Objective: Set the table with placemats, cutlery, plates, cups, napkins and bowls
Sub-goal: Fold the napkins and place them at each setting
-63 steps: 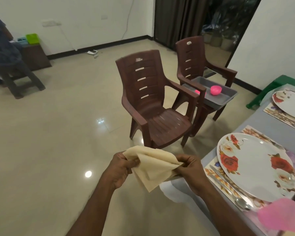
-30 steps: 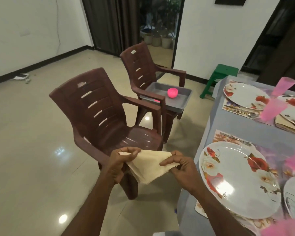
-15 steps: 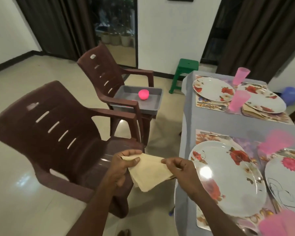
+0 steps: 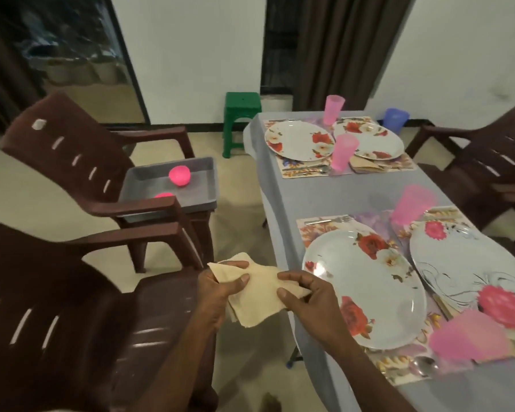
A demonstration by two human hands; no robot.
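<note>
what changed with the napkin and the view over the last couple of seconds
The head camera swung right, from the floor and brown plastic chairs toward the grey-clothed table, so all four place settings now show. The left hand and right hand still pinch the folded beige cloth napkin, now nearer the table edge. The pink bowls stay in the grey tray on the chair.

left hand [image 4: 217,288], right hand [image 4: 306,298], both pinching, forearms extended
</note>
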